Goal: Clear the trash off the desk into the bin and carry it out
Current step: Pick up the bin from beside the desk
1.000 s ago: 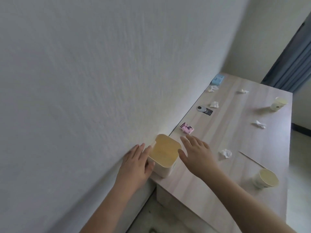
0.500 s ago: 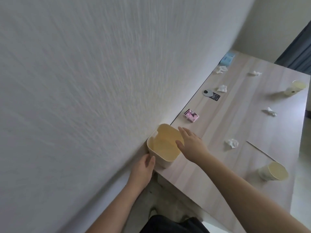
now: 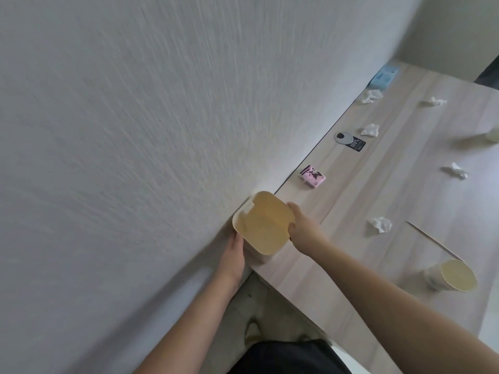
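A small cream bin [image 3: 266, 225] stands at the desk's near corner, tight against the white wall, its open top tipped a little toward me. My left hand [image 3: 232, 256] holds its wall-side flank, thumb against the side. My right hand [image 3: 302, 228] grips the right rim, fingers curled over the edge. Several crumpled tissues lie on the desk [image 3: 351, 255], the nearest tissue [image 3: 380, 224] to the right of my right hand. A paper cup [image 3: 451, 275] lies on its side near the front, with a thin wooden stick [image 3: 432, 240] above it.
A pink packet [image 3: 312, 176], a black tag with a round disc [image 3: 351, 142] and a blue pack [image 3: 383, 76] lie along the wall. A second cup [image 3: 492, 134] shows at the right edge. The desk's front edge drops to the floor by my legs.
My left hand slid down from the bin's rim to its side. My right hand closed over the right rim. The bin's top now tips slightly toward me.
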